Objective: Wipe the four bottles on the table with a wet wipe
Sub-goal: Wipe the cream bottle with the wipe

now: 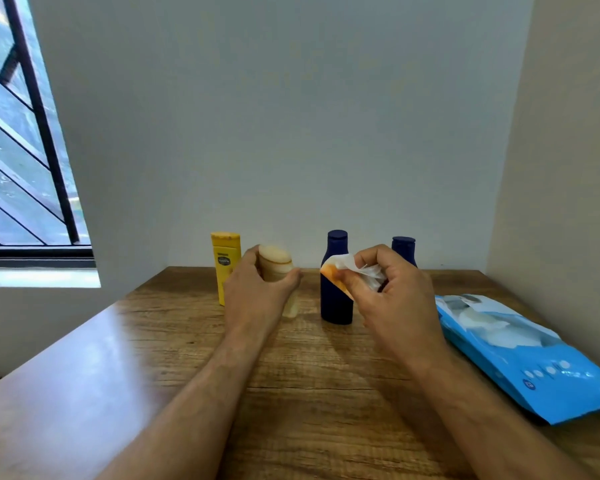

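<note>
Head view: I'm holding the beige bottle point(276, 271) in left hand point(253, 292) grip, right hand point(392, 299) pinching wet wipe point(357, 270) beside it. Next: wipe onto bottle.

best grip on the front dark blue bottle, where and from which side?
Take the dark blue bottle around its straight lower body, coming from its left. It stands upright, and its body narrows toward the cap; the right hand with the wet wipe crowds its right side.

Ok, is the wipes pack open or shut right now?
Open. The blue wipes pack lies flat on the table, its top flap peeled back, with white wipes showing through the opening.
</note>
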Motion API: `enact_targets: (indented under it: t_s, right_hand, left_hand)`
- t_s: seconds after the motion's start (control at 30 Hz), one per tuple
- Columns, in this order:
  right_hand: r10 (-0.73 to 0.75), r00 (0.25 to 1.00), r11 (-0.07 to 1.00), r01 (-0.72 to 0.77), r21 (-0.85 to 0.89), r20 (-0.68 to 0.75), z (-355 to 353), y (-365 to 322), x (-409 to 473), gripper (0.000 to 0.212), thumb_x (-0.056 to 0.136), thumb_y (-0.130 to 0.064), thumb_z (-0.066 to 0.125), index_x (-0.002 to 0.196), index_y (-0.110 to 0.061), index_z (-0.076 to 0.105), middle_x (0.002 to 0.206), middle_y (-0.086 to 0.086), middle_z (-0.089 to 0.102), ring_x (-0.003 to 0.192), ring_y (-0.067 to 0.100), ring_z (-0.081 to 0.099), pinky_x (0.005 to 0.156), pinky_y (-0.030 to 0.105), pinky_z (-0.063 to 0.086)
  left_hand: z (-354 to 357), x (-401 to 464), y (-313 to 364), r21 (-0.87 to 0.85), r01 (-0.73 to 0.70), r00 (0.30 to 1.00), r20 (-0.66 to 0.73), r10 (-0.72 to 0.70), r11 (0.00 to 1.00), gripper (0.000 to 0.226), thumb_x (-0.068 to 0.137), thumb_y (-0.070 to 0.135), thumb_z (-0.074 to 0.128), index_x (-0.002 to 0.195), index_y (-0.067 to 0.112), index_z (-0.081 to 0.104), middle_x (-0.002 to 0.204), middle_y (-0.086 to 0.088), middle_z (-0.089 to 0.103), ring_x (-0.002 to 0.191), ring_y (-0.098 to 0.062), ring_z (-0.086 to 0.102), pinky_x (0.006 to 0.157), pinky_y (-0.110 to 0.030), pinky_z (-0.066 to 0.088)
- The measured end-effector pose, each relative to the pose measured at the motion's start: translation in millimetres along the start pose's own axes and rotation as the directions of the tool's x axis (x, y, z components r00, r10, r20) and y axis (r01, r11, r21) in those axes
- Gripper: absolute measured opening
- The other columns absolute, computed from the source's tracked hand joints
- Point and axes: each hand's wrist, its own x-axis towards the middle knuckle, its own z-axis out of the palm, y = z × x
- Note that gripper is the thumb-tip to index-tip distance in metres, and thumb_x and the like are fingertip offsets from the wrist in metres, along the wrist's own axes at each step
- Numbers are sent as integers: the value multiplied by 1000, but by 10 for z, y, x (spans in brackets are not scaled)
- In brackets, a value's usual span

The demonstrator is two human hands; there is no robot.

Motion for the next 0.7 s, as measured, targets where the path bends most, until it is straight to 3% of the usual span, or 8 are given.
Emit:
enact_targets:
  t_s: [0.07, 0.17, 0.3, 0.43, 0.7]
  right_hand:
    - [22, 1000, 999, -23, 36, 11, -6, -14, -13, 19, 78, -46, 72, 89, -36, 60, 84, -19, 61, 75, 3, 64, 51, 10, 50]
    - [34, 998, 990, -42, 137, 55, -14, -48, -47, 17, 80, -42, 72, 91, -32, 62, 86, -9, 65, 68, 11, 67, 48, 17, 50]
    - [23, 989, 973, -56, 226, 148, -30, -98, -67, 16, 82, -32, 72, 93, -25, 64, 89, -4, 66, 55, 8, 66, 44, 19, 50]
    - [21, 984, 963, -68, 261, 179, -39, -83, -57, 17, 80, -22, 75, 94, -25, 66, 94, -5, 66, 66, 11, 68, 45, 19, 52]
    - [-44, 989, 987, 21, 161, 138, -5, -86, -58, 16, 80, -31, 75, 86, -38, 63, 87, -15, 64, 68, 6, 63, 50, 10, 48]
  left_hand:
    - [-84, -86, 106, -39, -87, 996, 27, 88, 995, 48, 75, 38, 85, 116, 32, 59, 102, 20, 63, 94, 6, 59, 69, 1, 42]
    - [-165, -227, 187, -108, -184, 977, 89, 194, 977, 52, 78, 37, 82, 122, 37, 54, 109, 18, 60, 98, 2, 58, 74, -4, 44]
    - [-164, -331, 162, -114, -271, 941, 181, 288, 956, 51, 76, 42, 74, 118, 47, 47, 110, 14, 56, 96, -9, 58, 74, -20, 50]
    - [-104, -329, 140, -121, -295, 927, 202, 315, 948, 59, 70, 42, 70, 124, 46, 47, 116, 10, 55, 101, -15, 57, 80, -37, 57]
    - [-86, -261, 31, 5, -454, 858, 271, 436, 891, 67, 73, 39, 78, 133, 33, 50, 121, 15, 54, 112, -1, 52, 89, -20, 49]
